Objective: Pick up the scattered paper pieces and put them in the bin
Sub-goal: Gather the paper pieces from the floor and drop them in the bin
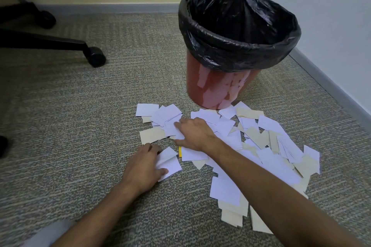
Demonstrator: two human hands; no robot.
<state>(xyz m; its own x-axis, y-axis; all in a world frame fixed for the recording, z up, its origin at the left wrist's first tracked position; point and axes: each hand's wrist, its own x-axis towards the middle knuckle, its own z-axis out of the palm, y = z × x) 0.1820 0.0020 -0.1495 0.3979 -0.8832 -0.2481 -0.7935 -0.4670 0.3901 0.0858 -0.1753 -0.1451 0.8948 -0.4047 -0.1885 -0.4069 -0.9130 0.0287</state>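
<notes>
Several white and cream paper pieces (267, 142) lie scattered on the carpet in front of a red bin (212, 88) lined with a black bag (239, 44). My left hand (143, 168) holds a couple of white pieces (169, 163) between thumb and fingers at the pile's left edge. My right hand (195, 133) reaches across the pile, with its fingers spread and pressing on white pieces (172, 127) at the upper left. The right forearm covers part of the pile. A yellow scrap (180, 151) peeks out beneath the right hand.
The bin stands in the room's corner, with a wall and grey skirting (329, 86) to its right and behind it. An office chair's black legs and castors (97, 56) are at the left. The floor is grey-beige carpet (70, 126).
</notes>
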